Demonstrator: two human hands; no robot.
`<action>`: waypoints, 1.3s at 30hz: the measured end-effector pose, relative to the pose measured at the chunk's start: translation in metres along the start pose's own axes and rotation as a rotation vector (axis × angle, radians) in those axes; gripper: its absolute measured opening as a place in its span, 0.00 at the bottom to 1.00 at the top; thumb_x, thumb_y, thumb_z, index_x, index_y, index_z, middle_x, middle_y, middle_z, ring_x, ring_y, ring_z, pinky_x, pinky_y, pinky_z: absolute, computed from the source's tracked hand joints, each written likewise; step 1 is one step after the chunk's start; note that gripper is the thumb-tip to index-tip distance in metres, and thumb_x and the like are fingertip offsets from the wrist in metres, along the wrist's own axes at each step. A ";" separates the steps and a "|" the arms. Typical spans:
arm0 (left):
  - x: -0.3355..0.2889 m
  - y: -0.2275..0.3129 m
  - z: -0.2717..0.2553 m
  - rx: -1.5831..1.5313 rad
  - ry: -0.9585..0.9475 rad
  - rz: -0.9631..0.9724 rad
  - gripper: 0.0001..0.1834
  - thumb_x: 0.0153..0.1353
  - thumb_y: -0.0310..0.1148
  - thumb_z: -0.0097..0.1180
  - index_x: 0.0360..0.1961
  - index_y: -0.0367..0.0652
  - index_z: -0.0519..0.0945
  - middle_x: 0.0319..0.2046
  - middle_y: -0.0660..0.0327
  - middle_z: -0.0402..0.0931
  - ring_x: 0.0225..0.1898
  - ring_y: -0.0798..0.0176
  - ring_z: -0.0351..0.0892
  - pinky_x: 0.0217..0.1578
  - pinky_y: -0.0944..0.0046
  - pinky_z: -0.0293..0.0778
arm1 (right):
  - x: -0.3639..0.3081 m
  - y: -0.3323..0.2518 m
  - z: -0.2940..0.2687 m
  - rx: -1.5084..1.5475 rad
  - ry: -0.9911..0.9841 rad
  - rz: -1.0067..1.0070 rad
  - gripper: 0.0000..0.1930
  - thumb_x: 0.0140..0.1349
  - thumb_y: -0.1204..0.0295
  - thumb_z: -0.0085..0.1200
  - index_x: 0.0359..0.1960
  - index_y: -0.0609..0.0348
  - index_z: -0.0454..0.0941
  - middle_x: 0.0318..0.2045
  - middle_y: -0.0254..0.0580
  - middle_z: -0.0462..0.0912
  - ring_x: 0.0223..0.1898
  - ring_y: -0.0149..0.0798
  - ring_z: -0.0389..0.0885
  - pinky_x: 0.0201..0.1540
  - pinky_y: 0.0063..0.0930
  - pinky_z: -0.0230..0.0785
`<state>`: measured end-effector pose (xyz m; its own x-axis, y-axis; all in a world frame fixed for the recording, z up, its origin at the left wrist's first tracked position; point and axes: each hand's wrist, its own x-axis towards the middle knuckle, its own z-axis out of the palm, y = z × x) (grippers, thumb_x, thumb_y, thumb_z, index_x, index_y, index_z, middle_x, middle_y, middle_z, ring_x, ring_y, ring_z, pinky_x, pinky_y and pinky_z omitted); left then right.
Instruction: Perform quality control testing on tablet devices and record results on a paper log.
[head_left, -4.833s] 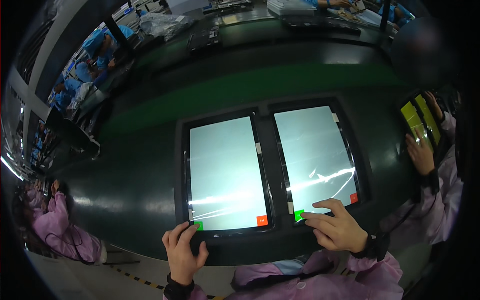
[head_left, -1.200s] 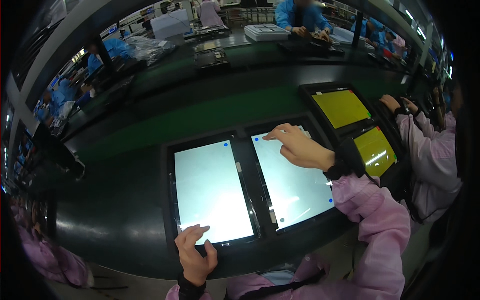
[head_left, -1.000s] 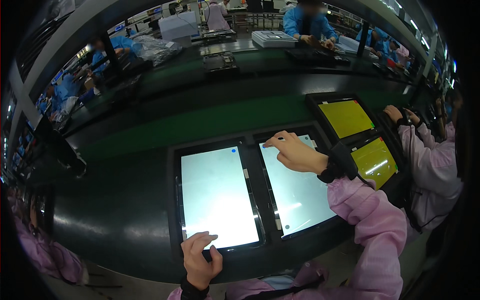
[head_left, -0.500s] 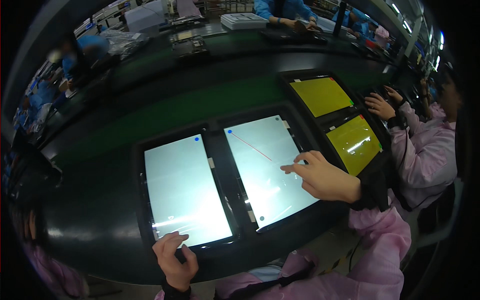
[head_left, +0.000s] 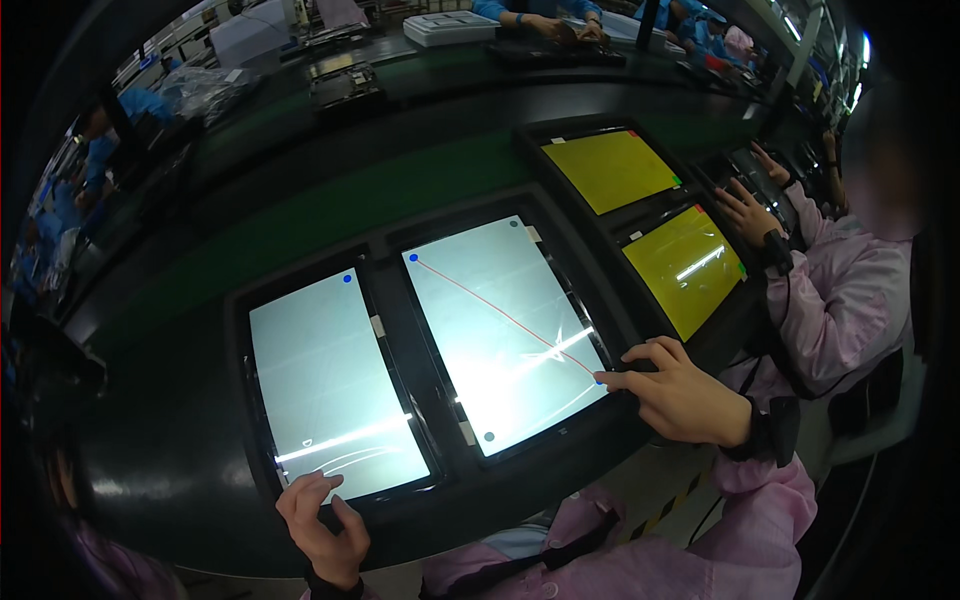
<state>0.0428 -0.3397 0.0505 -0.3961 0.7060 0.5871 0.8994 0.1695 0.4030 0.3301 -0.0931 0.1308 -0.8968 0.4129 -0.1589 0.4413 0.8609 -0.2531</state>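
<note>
Two tablets with lit white screens lie side by side in front of me in a black tray. Across the right tablet a thin red line runs from a blue dot at its far left corner to its near right corner. There the index fingertip of my right hand meets the screen, its other fingers loosely bent and apart. My left hand rests at the near left edge of the left tablet, fingers curled but apart, holding nothing. That screen has one blue dot near its far right corner.
Two tablets with yellow screens, a far one and a nearer one, lie to the right. Beyond them is a co-worker's hand in a pink sleeve. A dark device and a white tray stand across the green belt.
My right fingertip has slid toward me and right across the screen, and the red line has lengthened to the corner. My left hand stays by its tablet. The whole view has shifted slightly.
</note>
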 end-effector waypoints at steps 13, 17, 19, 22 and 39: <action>0.133 -0.016 -0.014 -0.190 -0.234 0.124 0.18 0.50 0.14 0.44 0.44 0.36 0.71 0.42 0.51 0.73 0.44 0.48 0.71 0.47 0.58 0.65 | 0.119 0.047 -0.015 0.247 0.500 -0.145 0.21 0.53 0.82 0.40 0.51 0.63 0.68 0.46 0.51 0.72 0.52 0.50 0.67 0.55 0.37 0.61; 0.168 -0.049 0.034 -0.103 -0.301 0.155 0.22 0.47 0.13 0.42 0.46 0.36 0.69 0.44 0.52 0.71 0.46 0.47 0.67 0.49 0.55 0.64 | 0.158 0.056 -0.008 0.174 0.432 -0.015 0.19 0.55 0.81 0.41 0.50 0.63 0.68 0.50 0.54 0.69 0.53 0.54 0.66 0.57 0.40 0.60; 0.173 -0.048 0.045 -0.072 -0.372 0.117 0.23 0.48 0.13 0.40 0.48 0.36 0.65 0.46 0.53 0.72 0.48 0.49 0.66 0.51 0.57 0.63 | 0.164 0.058 -0.004 0.177 0.401 0.060 0.18 0.55 0.80 0.41 0.50 0.63 0.68 0.51 0.57 0.66 0.53 0.58 0.65 0.57 0.42 0.60; 0.181 -0.052 0.058 -0.054 -0.434 0.086 0.23 0.50 0.14 0.39 0.50 0.36 0.63 0.48 0.55 0.72 0.50 0.50 0.65 0.53 0.58 0.62 | 0.166 0.060 -0.006 0.164 0.410 0.066 0.18 0.55 0.80 0.42 0.50 0.62 0.68 0.51 0.57 0.66 0.53 0.58 0.65 0.57 0.42 0.60; 0.148 -0.045 0.036 -0.036 -0.557 0.162 0.23 0.48 0.13 0.41 0.49 0.32 0.60 0.51 0.49 0.71 0.49 0.44 0.66 0.53 0.56 0.62 | 0.130 0.023 0.005 0.093 0.285 0.041 0.21 0.54 0.81 0.43 0.53 0.58 0.68 0.51 0.54 0.65 0.54 0.56 0.63 0.57 0.41 0.59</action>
<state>-0.0497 -0.2181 0.0935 -0.0883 0.9780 0.1891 0.9297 0.0127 0.3681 0.2238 -0.0211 0.0991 -0.8452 0.5248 0.1006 0.4664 0.8163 -0.3407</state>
